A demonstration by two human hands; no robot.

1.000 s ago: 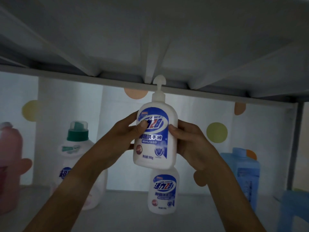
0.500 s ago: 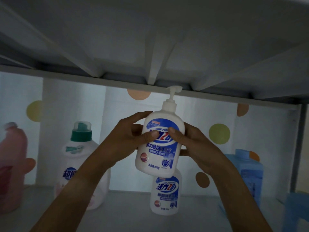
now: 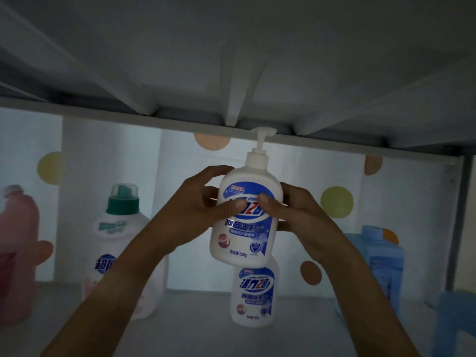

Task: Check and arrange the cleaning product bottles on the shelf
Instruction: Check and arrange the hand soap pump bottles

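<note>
I hold a white pump bottle of hand soap [image 3: 246, 228] with a blue label up in mid-air, nearly upright, its pump head close under the upper shelf. My left hand [image 3: 198, 210] grips its left side and my right hand [image 3: 293, 212] its right side, both thumbs on the label. Directly below and behind it a second, matching hand soap bottle [image 3: 253, 295] stands on the shelf board [image 3: 195, 328], its top hidden by the held one.
A white detergent bottle with a green cap [image 3: 121, 243] stands at the left, a pink bottle [image 3: 15, 253] at the far left. A blue bottle [image 3: 381, 264] and another blue container [image 3: 456, 323] are at the right. The upper shelf's underside [image 3: 231, 73] hangs low overhead.
The held soap bottle tilted to the right and back toward upright, and my thumbs slid inward across its label. The view shifted slightly.
</note>
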